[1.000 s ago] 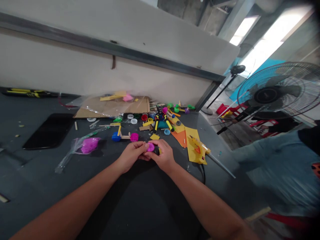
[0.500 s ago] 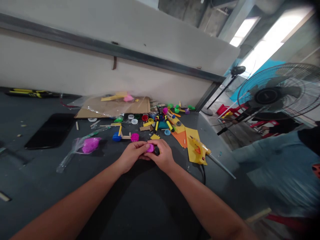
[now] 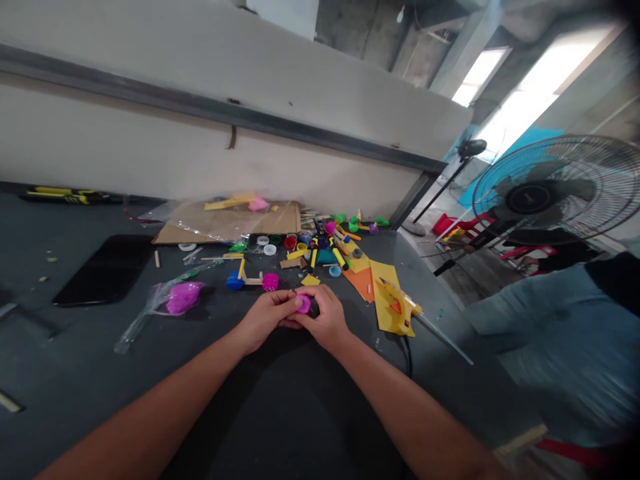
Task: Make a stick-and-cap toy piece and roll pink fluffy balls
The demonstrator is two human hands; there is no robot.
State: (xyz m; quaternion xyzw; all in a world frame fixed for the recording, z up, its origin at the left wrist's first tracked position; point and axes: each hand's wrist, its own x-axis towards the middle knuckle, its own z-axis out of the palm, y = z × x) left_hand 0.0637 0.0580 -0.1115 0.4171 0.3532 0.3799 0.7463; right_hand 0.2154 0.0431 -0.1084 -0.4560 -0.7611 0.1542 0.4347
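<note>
Head view: left of centre on the dark worktop (image 3: pixel 75 360), a stick-and-cap piece (image 3: pixel 253 281) looks already joined; nearer, left hand (image 3: pixel 270 317) and right hand (image 3: pixel 324 317) pinch a magenta disc (image 3: pixel 303 305) between their fingers, not yet set down. Rightward, a glue gun (image 3: pixel 401 310) lies on a yellow sheet (image 3: pixel 390 269); a fan (image 3: pixel 527 199) stands beyond.
</note>
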